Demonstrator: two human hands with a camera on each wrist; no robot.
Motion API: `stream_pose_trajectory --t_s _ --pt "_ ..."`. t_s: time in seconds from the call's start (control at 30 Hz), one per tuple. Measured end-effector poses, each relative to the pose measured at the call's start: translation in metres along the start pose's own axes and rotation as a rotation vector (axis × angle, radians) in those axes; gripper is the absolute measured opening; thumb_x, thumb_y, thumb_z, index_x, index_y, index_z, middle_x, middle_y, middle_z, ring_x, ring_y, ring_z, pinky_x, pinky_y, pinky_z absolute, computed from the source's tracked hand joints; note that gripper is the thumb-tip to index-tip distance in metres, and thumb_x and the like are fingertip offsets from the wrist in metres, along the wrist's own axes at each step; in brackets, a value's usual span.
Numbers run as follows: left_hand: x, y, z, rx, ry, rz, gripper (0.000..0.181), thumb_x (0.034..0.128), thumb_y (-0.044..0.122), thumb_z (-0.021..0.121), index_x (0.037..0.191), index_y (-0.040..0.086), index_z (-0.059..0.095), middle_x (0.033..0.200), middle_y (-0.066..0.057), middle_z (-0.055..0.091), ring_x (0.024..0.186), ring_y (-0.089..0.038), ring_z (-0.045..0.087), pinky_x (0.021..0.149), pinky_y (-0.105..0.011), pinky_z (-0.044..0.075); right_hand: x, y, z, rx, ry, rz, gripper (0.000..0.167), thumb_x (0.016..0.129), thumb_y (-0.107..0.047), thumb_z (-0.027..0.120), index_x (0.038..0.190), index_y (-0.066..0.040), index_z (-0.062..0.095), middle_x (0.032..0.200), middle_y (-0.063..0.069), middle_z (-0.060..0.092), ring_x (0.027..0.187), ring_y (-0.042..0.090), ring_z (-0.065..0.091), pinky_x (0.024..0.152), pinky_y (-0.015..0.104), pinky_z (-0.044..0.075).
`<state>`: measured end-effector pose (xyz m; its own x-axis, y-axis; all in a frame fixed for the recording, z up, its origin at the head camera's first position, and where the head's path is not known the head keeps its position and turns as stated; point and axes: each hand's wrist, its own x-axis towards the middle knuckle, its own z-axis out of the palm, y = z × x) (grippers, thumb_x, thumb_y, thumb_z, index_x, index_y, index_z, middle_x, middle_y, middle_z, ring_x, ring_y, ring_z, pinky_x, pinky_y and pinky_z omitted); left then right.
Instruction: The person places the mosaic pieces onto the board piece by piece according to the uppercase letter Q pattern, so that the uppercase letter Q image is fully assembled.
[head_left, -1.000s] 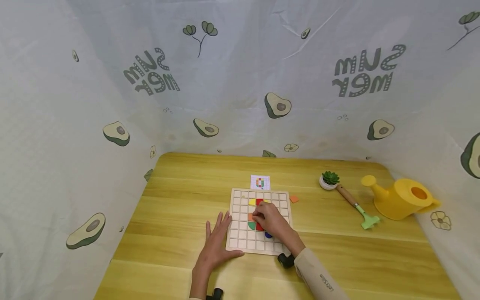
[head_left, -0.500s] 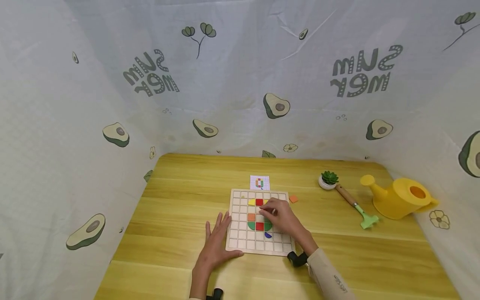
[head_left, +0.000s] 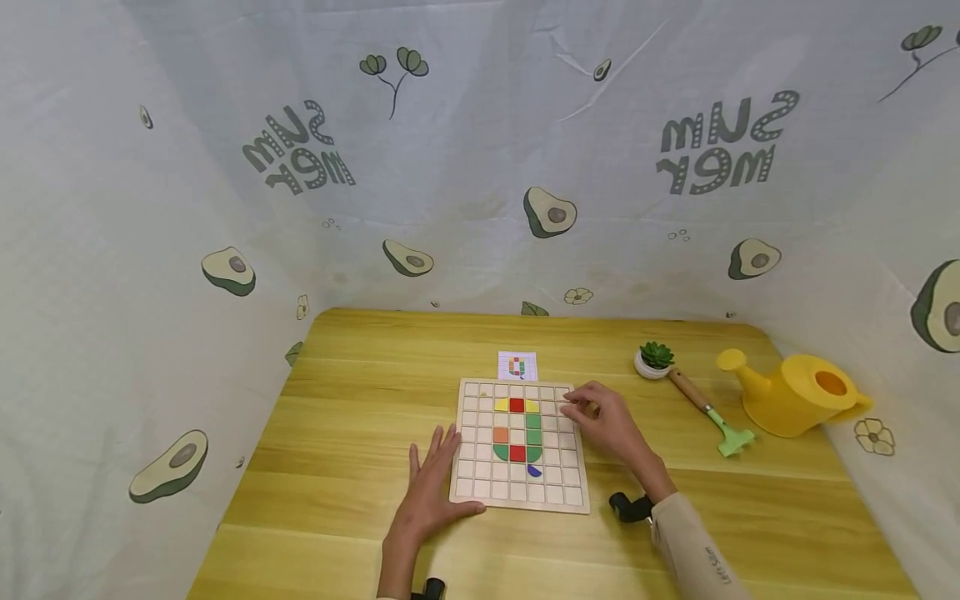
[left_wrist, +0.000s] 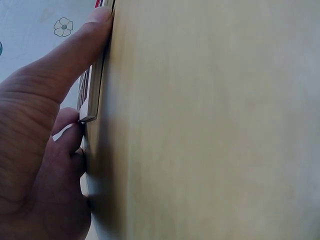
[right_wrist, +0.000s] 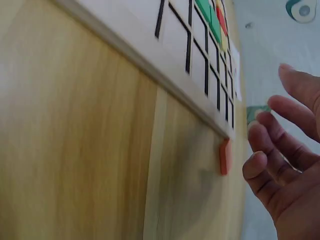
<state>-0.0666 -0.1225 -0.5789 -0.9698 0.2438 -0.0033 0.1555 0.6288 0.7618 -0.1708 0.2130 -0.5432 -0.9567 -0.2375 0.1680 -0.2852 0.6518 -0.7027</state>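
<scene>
A wooden grid board (head_left: 558,496) lies on the table with coloured pieces forming a ring: red squares (head_left: 517,405), yellow pieces (head_left: 532,406), green pieces (head_left: 533,429) and an orange square (head_left: 500,435). Just below the ring is a blue piece (head_left: 534,471). My left hand (head_left: 427,492) rests with spread fingers at the board's left side, its thumb (left_wrist: 82,47) touching the front edge. Over the board's far right corner hovers my right hand (head_left: 611,421), fingers loosely bent and holding nothing. Near that corner a loose orange tile (right_wrist: 226,156) lies on the table, hidden by the hand in the head view.
Behind the board lies a card (head_left: 517,365) with a coloured pattern. Farther right are a potted succulent (head_left: 656,358), a small green garden tool (head_left: 708,410) with a wooden handle, and a yellow watering can (head_left: 795,396). A printed curtain (head_left: 465,150) surrounds the table.
My right hand has moved rightward from the middle of the board to its right edge, uncovering the green pieces. The left hand stays in place.
</scene>
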Motion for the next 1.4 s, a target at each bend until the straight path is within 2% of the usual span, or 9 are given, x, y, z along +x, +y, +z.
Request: stream_pose_trajectory --t_s 0.2,0.33,0.5,0.73,0.93,1.4 --pt "0.000 0.000 0.000 0.001 0.000 0.000 0.120 0.0714 0.035 0.102 0.167 0.002 0.036 0.178 -0.010 0.027 0.167 -0.037 0.012 0.131 -0.067 -0.010 0.003 0.019 -0.008 -0.046 0.063 -0.017 0.023 0.094 -0.007 0.084 0.114 0.004 0.079 0.105 0.015 0.070 0.091 0.028 0.068 0.074 0.037 0.060" --pt "0.000 0.000 0.000 -0.003 0.002 0.003 0.120 0.0711 0.035 0.102 0.167 0.001 0.037 0.178 -0.011 0.027 0.167 -0.037 0.012 0.130 -0.068 -0.010 0.004 0.029 -0.010 -0.054 0.082 -0.023 0.027 0.092 -0.005 0.085 0.115 0.006 0.078 0.106 0.017 0.069 0.092 0.030 0.069 0.076 0.038 0.060" --pt "0.000 0.000 0.001 -0.001 0.001 0.002 0.121 0.0706 0.034 0.102 0.167 0.001 0.036 0.178 -0.011 0.027 0.167 -0.037 0.012 0.130 -0.067 -0.011 0.003 0.038 -0.011 -0.064 0.050 -0.003 0.032 0.091 -0.007 0.087 0.118 0.007 0.077 0.107 0.016 0.068 0.092 0.027 0.065 0.079 0.036 0.058" --pt "0.000 -0.001 0.001 0.001 0.001 0.003 0.121 0.0707 0.035 0.102 0.167 0.002 0.036 0.178 -0.010 0.027 0.167 -0.037 0.012 0.130 -0.068 -0.010 0.009 0.044 -0.015 -0.082 0.023 -0.023 0.036 0.088 -0.004 0.088 0.120 0.010 0.076 0.097 0.015 0.063 0.085 0.026 0.059 0.073 0.035 0.051" --pt "0.001 -0.001 0.002 -0.004 -0.002 0.006 0.122 0.0707 0.035 0.102 0.167 0.002 0.035 0.178 -0.010 0.026 0.167 -0.037 0.011 0.130 -0.068 -0.011 0.014 0.047 -0.017 -0.093 -0.010 -0.007 0.033 0.089 -0.003 0.087 0.117 0.010 0.076 0.092 0.012 0.060 0.081 0.022 0.055 0.070 0.032 0.047" --pt "0.000 -0.001 0.000 -0.006 0.000 0.007 0.120 0.0708 0.034 0.102 0.167 0.002 0.036 0.178 -0.010 0.027 0.167 -0.037 0.012 0.130 -0.068 -0.010 0.021 0.051 -0.020 -0.099 -0.054 0.034 0.025 0.091 -0.008 0.087 0.108 0.007 0.077 0.091 0.010 0.062 0.077 0.018 0.056 0.066 0.028 0.048"
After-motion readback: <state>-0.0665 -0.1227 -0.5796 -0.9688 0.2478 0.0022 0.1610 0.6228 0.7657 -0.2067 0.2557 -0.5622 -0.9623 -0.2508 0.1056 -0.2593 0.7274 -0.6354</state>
